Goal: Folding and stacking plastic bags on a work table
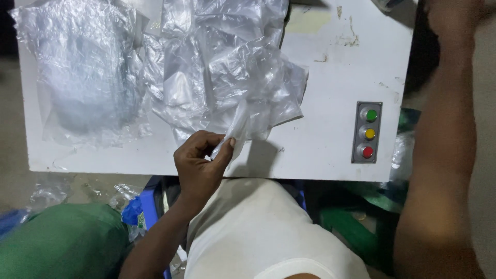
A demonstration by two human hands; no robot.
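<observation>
Plastic fills the upper half of the white table point(320, 93): a heap of clear, crumpled bags point(227, 67) lies around twelve o'clock, thin and glossy, creased in many folds so the white surface shows dimly through. From its lower edge one clear bag point(238, 126) trails down toward six o'clock, narrow and twisted. The left hand point(199, 163), just below centre, pinches this bag's lower end between thumb and forefinger, the other fingers curled in close. At ten o'clock lies a separate bulging clear sack point(85, 77) with a cloudy, pale content that cannot be made out.

The right arm point(444, 155) runs up the three o'clock side and the right hand point(449, 18) reaches past the table's far edge at one o'clock; whether it is spread or closed cannot be told. Near it, at three o'clock on the table, sits a grey button panel point(367, 132) with green, yellow and red round buttons in a column. At seven o'clock below the table stands a green sack point(62, 237).
</observation>
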